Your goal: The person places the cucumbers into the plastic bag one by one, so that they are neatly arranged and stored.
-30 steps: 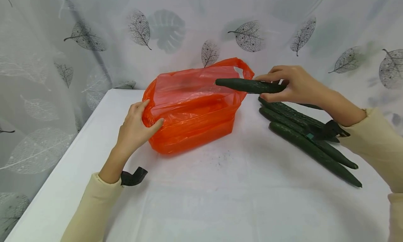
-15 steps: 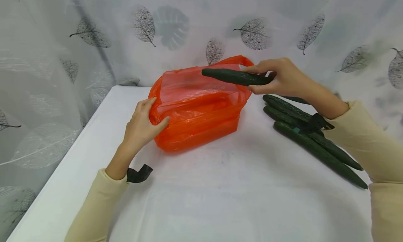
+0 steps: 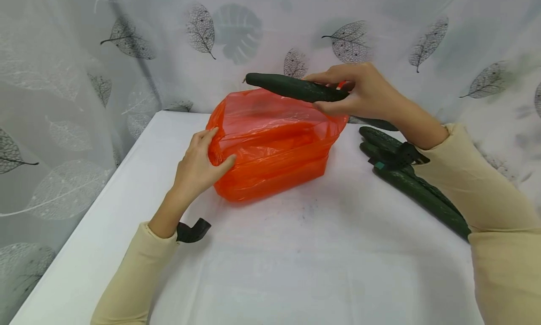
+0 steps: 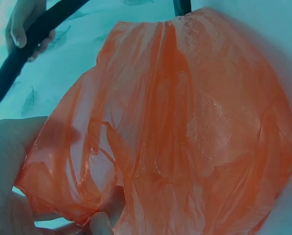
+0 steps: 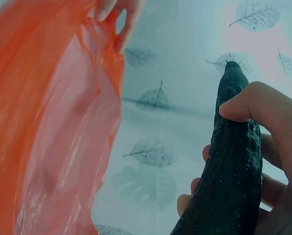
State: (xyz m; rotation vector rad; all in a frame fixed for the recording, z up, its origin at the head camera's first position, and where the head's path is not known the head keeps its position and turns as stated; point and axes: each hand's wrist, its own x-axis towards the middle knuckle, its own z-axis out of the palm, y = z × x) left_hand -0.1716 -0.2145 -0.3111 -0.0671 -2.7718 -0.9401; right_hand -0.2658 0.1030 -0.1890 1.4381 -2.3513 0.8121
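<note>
1. Apparently the step in hand is carrying a cucumber across to the bag, judging by how the two are lined up from where I stand.
2. The right hand has a firm grip on that cucumber, thumb on one side and fingers curled round the other. It lies nearly level, its far tip pointing left, and the right wrist view shows it apart from the plastic.
3. The left hand has the bag by its left edge, thumb and fingers spread well apart with the plastic between them; I take this to be steadying the mouth.
4. So the cucumber is up in the air, over the back rim of the bag, not in it. The bag itself sits on the counter.
5. More cucumbers lie together on the right of the counter, partly hidden by the sleeve, so I can't count them surely.
6. As I judge it, the next move calls for tipping the cucumber's far end down and bringing it to the mouth, while the left hand keeps the rim from folding in. The thin plastic could well snag on the tip.
7. As for writing, I can read none: no brand or label on the bag or cucumbers, only printed leaves on the curtain. The black strap at the right wrist has a small teal patch with no legible letters.
</note>
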